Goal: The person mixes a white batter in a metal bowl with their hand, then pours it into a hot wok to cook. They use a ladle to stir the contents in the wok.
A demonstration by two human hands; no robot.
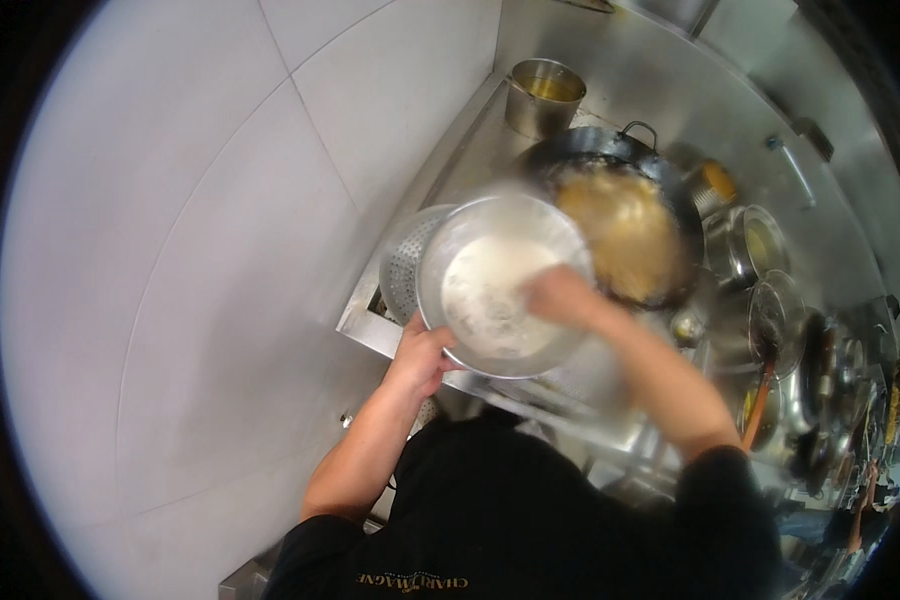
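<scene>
My left hand [424, 356] grips the rim of a wide metal bowl [506, 366], thumb over the edge. Pale, creamy liquid [480, 289] lies in the bowl, with lumps or bubbles near its lower side. My right hand [559, 298] is over the bowl's right side, blurred by motion; its fingers are bunched, and I cannot make out whether they hold anything. Just beyond the bowl stands a dark wok [596, 142] with one loop handle up. Golden, bubbling contents [622, 225], blurred, fill it. Partly under the bowl is a perforated metal colander [401, 270].
A metal pot [540, 112] with yellow liquid stands at the back corner beside the wall [217, 187]. Right of the wok are a tin can [712, 187], a tilted steel pot [742, 244] and a wire-mesh skimmer [776, 315] with a wooden handle. Another person's arm [862, 506] appears far right.
</scene>
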